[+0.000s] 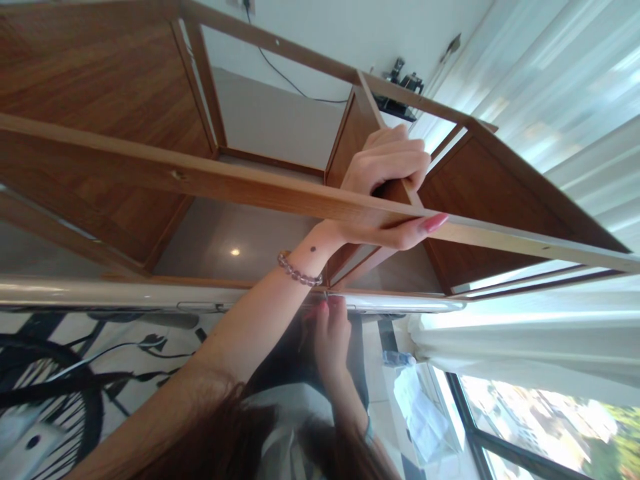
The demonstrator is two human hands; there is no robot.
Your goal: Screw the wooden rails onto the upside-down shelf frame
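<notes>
My left hand (387, 175), with a bead bracelet on its wrist, is closed around an upright divider of a wooden shelf unit (165, 175). Its fingers curl over the divider and its thumb lies along the unit's front rail. The unit has several open compartments with brown wood panels. Lower down, my right hand (331, 331) reaches to the edge of a glossy white panel (100, 291). Its fingertips touch that edge beside a small metal fitting, and nothing shows in the hand.
White curtains (560, 87) hang on the right, with a window (545, 427) below them. A black cable and a small dark device (406, 83) sit by the white wall behind the unit. A black-and-white patterned surface (75, 373) lies at lower left. Hair fills the bottom edge.
</notes>
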